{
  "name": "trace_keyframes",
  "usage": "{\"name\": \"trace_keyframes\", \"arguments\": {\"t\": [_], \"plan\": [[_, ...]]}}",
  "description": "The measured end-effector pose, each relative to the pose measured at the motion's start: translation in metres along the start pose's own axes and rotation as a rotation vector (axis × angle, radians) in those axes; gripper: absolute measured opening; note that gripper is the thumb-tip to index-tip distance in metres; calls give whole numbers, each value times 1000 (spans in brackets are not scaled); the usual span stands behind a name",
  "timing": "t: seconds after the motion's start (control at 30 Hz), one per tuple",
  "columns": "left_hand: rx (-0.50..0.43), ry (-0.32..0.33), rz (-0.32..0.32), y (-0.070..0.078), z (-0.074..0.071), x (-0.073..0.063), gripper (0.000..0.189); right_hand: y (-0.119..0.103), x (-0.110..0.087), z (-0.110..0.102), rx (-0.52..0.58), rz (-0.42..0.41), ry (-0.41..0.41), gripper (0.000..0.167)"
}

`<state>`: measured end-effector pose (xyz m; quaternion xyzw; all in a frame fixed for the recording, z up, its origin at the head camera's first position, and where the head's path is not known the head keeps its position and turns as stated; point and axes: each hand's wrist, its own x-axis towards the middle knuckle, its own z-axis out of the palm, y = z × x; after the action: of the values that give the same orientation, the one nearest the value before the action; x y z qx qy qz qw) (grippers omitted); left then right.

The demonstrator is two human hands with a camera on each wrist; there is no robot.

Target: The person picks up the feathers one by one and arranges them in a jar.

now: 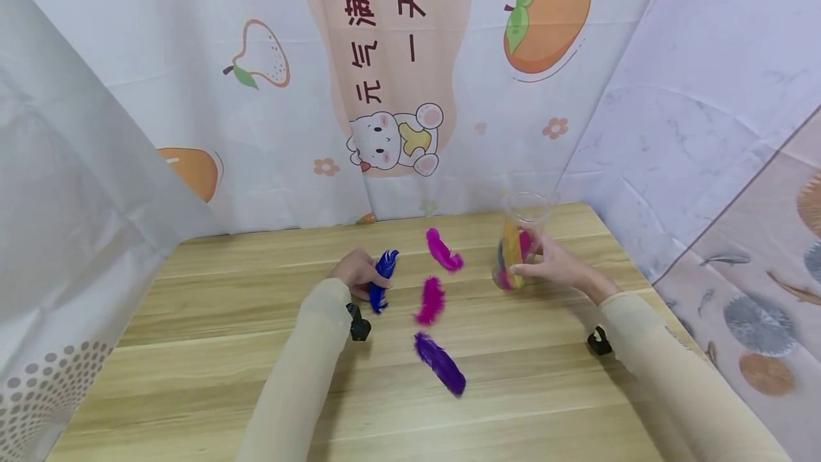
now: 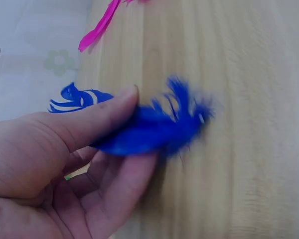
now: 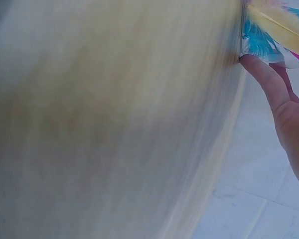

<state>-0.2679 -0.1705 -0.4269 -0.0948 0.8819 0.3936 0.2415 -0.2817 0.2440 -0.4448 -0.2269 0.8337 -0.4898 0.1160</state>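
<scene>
In the head view my left hand point(image 1: 354, 271) pinches a blue feather point(image 1: 385, 264) between thumb and fingers. The left wrist view has the same blue feather point(image 2: 154, 130) up close, the thumb lying over it and its frayed end pointing right. My right hand point(image 1: 559, 267) grips a clear cup point(image 1: 529, 207), slightly tilted, at the right side of the table. Yellow, blue and pink feathers point(image 1: 512, 254) show through the cup's wall. Between the hands lie a pink feather point(image 1: 442, 251), a magenta feather point(image 1: 431, 301) and, nearest me, a purple feather point(image 1: 440, 363).
The wooden table point(image 1: 244, 348) ends at a printed curtain point(image 1: 269, 141) along its back edge. More cloth hangs at the left and right sides. A black wrist mount point(image 1: 359, 325) sits on the left sleeve, and another point(image 1: 599, 341) on the right.
</scene>
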Motion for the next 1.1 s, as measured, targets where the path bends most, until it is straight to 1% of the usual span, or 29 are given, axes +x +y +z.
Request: {"name": "trace_keyframes", "arguments": {"t": [0.1, 0.23, 0.33, 0.4, 0.5, 0.57, 0.63, 0.77, 0.93, 1.1], "plan": [[-35, 0, 0, -1, 0, -2, 20, 1, 0, -1, -4, 1, 5, 100], [-40, 0, 3, 0, 2, -2, 20, 3, 0, -2, -7, -4, 5, 100], [-53, -5, 7, -1, 2, -1, 27, 4, 0, -2, -17, 0, 10, 102], [-61, -10, 20, -2, 2, -1, 35, 5, 0, -3, -21, -2, 9, 103], [-71, -16, 40, -5, 2, -2, 41, 4, 1, -3, -22, -6, 6, 103], [-71, -11, 47, -7, 2, -2, 40, 4, 1, -3, -21, -5, -1, 103], [-64, -3, 56, -9, 3, -2, 36, 3, 1, -3, -19, 3, -3, 103], [-68, 8, 81, -12, 4, -1, 27, 1, 1, -2, -2, -9, -9, 102], [-96, -8, 122, -15, 4, -1, 21, 1, 2, -2, 19, -44, -22, 98], [-104, -21, 136, -16, 5, 0, 22, 5, 2, -2, 7, -55, -12, 100]]}}
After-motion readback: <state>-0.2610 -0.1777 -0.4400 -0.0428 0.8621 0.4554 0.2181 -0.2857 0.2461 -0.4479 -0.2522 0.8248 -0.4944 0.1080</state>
